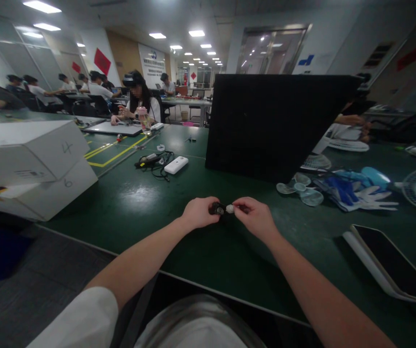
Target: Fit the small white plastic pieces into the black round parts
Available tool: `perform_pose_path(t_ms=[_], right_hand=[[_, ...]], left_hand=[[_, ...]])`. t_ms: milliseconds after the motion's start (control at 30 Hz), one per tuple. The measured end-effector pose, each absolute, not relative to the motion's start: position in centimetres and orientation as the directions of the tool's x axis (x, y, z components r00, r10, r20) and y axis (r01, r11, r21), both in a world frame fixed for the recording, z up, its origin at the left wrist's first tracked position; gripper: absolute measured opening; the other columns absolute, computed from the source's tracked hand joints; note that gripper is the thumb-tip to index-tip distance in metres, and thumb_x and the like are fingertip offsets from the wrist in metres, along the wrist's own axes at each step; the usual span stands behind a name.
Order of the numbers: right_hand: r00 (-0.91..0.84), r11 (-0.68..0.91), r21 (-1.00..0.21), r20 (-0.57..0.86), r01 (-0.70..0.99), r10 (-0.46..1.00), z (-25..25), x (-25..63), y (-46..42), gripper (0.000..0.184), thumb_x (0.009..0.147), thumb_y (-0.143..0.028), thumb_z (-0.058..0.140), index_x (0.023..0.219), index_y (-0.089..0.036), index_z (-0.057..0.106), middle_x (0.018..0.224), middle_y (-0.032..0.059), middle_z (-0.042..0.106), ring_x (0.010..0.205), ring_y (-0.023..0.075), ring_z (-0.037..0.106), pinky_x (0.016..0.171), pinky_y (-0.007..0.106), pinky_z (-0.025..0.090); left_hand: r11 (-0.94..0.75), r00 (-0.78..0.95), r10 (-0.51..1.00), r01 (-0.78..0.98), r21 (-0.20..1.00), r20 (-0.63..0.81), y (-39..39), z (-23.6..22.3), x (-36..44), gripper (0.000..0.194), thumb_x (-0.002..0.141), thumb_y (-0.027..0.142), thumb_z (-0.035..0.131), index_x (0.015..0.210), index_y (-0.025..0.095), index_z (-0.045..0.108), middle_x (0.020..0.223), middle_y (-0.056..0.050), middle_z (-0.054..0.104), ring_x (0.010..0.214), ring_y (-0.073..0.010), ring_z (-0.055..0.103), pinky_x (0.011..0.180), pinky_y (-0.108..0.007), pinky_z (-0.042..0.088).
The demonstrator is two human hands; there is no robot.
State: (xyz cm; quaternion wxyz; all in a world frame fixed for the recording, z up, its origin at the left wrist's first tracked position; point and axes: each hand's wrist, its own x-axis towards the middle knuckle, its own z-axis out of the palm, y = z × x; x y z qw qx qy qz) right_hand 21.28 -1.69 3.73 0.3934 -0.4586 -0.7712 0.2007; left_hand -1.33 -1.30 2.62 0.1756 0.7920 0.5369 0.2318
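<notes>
My left hand is closed around a small black round part with a greyish centre facing me. Between the thumb and fingers of my right hand is a small whitish piece, pinched close beside the black part. Whether the two pieces touch I cannot tell. Both hands are held over the near part of the green table. What kind of parts these are is too small to make out.
A large black panel stands ahead. White boxes are stacked at left. Beyond my hands lie a white power bank and cables. Clear fan blades, gloves and a phone-like device are at right. A person sits across.
</notes>
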Motion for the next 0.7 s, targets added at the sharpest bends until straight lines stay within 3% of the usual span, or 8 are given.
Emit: perform_pose_path(t_ms=[233, 300, 400, 467, 533, 600, 700], right_hand=[[-0.371, 0.488, -0.652, 0.322, 0.580, 0.871, 3.7, 20.8, -2.0, 0.009, 0.085, -0.026, 0.068, 0.089, -0.025, 0.076, 0.092, 0.0037, 0.073, 0.076, 0.0202, 0.067, 0.067, 0.036, 0.054], [-0.372, 0.462, -0.683, 0.289, 0.565, 0.882, 3.2, 20.8, -1.7, 0.012, 0.085, -0.031, 0.070, 0.093, -0.026, 0.077, 0.094, 0.0037, 0.073, 0.075, 0.0198, 0.066, 0.065, 0.036, 0.053], [-0.269, 0.360, -0.811, 0.258, 0.461, 0.928, 2.4, 21.6, -0.4, 0.033, 0.080, -0.043, 0.078, 0.109, -0.027, 0.076, 0.105, 0.0055, 0.074, 0.078, 0.0209, 0.065, 0.064, 0.034, 0.052], [-0.092, 0.219, -0.941, 0.202, 0.256, 0.975, 2.1, 23.0, 0.9, 0.042, 0.082, -0.052, 0.073, 0.114, -0.025, 0.073, 0.113, 0.0084, 0.072, 0.086, 0.0228, 0.066, 0.065, 0.033, 0.053], [0.068, 0.025, -0.997, 0.021, -0.070, 0.998, 1.9, 24.9, 2.3, 0.049, 0.092, -0.063, 0.054, 0.112, -0.022, 0.072, 0.114, 0.0116, 0.071, 0.091, 0.0240, 0.067, 0.065, 0.032, 0.055], [0.073, -0.169, -0.905, -0.214, -0.389, 0.974, 1.8, 27.2, 3.5, 0.064, 0.093, -0.073, 0.039, 0.111, -0.020, 0.068, 0.104, 0.0156, 0.071, 0.091, 0.0274, 0.068, 0.067, 0.038, 0.059], [-0.001, -0.236, -0.727, -0.308, -0.644, 0.951, 1.5, 29.7, 4.5, 0.081, 0.087, -0.085, 0.024, 0.121, -0.022, 0.062, 0.111, 0.0183, 0.068, 0.106, 0.0328, 0.066, 0.077, 0.050, 0.062]], left_hand=[[-0.402, 0.355, 0.914, 0.721, 0.564, 0.198, -1.3, 2.7, -1.4, 0.036, 0.078, 0.039, 0.071, 0.113, 0.031, 0.073, 0.087, 0.003, 0.073, 0.074, -0.0149, 0.067, 0.067, -0.025, 0.046], [-0.394, 0.354, 0.916, 0.717, 0.575, 0.187, -1.1, 2.7, -1.5, 0.037, 0.078, 0.038, 0.072, 0.115, 0.031, 0.073, 0.088, 0.003, 0.074, 0.074, -0.0147, 0.066, 0.068, -0.025, 0.046], [-0.379, 0.357, 0.920, 0.703, 0.602, 0.162, -0.8, 2.6, -1.7, 0.037, 0.079, 0.038, 0.072, 0.115, 0.030, 0.073, 0.087, 0.003, 0.073, 0.074, -0.0145, 0.066, 0.069, -0.025, 0.048], [-0.360, 0.336, 0.928, 0.703, 0.613, 0.159, -0.6, 2.4, -1.7, 0.039, 0.079, 0.039, 0.073, 0.116, 0.030, 0.073, 0.086, 0.003, 0.073, 0.074, -0.0150, 0.067, 0.068, -0.025, 0.048], [-0.333, 0.309, 0.939, 0.706, 0.625, 0.152, -0.4, 2.2, -1.8, 0.044, 0.078, 0.040, 0.074, 0.120, 0.029, 0.071, 0.089, 0.002, 0.073, 0.076, -0.0157, 0.068, 0.069, -0.025, 0.049], [-0.311, 0.297, 0.945, 0.698, 0.645, 0.134, -0.3, 2.1, -1.9, 0.048, 0.079, 0.041, 0.075, 0.125, 0.028, 0.069, 0.094, 0.000, 0.074, 0.081, -0.0165, 0.069, 0.070, -0.025, 0.050], [-0.288, 0.299, 0.949, 0.679, 0.676, 0.103, -0.3, 2.0, -2.1, 0.051, 0.080, 0.041, 0.075, 0.128, 0.028, 0.066, 0.100, -0.001, 0.074, 0.085, -0.0169, 0.069, 0.071, -0.025, 0.051]])
